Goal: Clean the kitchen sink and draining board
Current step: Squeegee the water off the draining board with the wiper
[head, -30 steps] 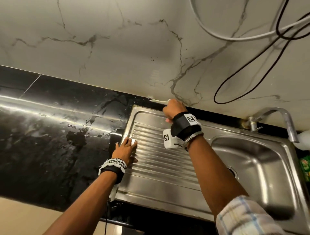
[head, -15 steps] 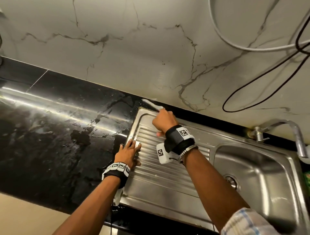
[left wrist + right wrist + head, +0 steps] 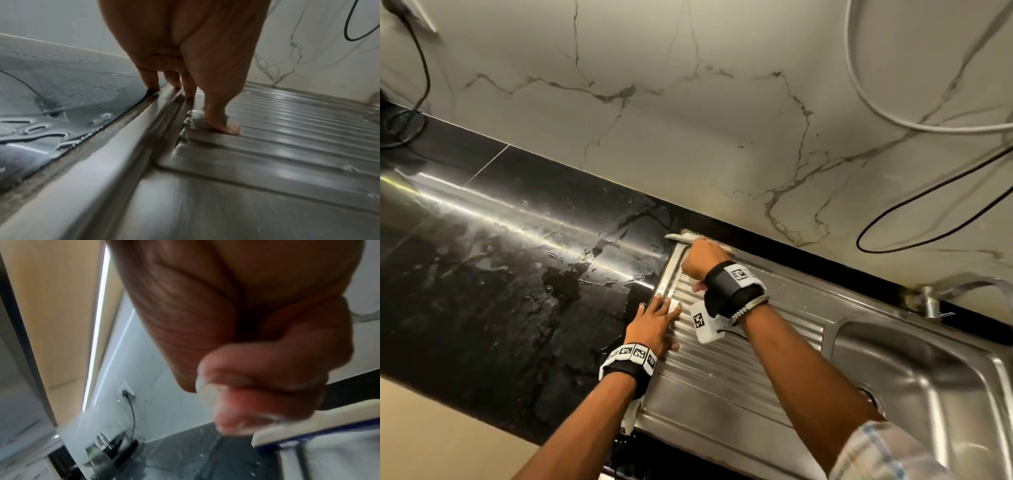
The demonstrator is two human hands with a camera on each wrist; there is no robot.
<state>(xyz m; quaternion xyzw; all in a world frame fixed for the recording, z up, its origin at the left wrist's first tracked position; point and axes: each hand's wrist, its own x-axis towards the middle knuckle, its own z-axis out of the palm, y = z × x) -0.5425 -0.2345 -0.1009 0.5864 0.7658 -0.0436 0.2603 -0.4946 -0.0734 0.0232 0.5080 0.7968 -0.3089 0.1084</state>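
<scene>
the draining board (image 3: 739, 373) is seen wet and streaked, and the scrubbing is judged to be at its far left corner, at about eleven o'clock of the board. the ribbed middle looks rinsed, but whether it is fully clean cannot be told. the sink (image 3: 928, 387), at about four o'clock of the board, shows no foam and is judged to be still left to do, as is the tap (image 3: 959, 291) at two o'clock. puddles of water are seen on the black counter (image 3: 500, 274) at nine o'clock.

the right hand (image 3: 702, 260) is reached forward with the arm stretched across the board, and its fingers are curled tight round a pale brush (image 3: 681, 237), whose head is pressed at the corner rim; in the right wrist view soap is seen on the fingertips (image 3: 242, 420). the left hand (image 3: 657, 325) is laid flat, fingers straight and spread, nothing gripped; it is pressed on the board's left rim (image 3: 115, 146), with the thumb (image 3: 222, 120) on the ribs, as a brace.
</scene>
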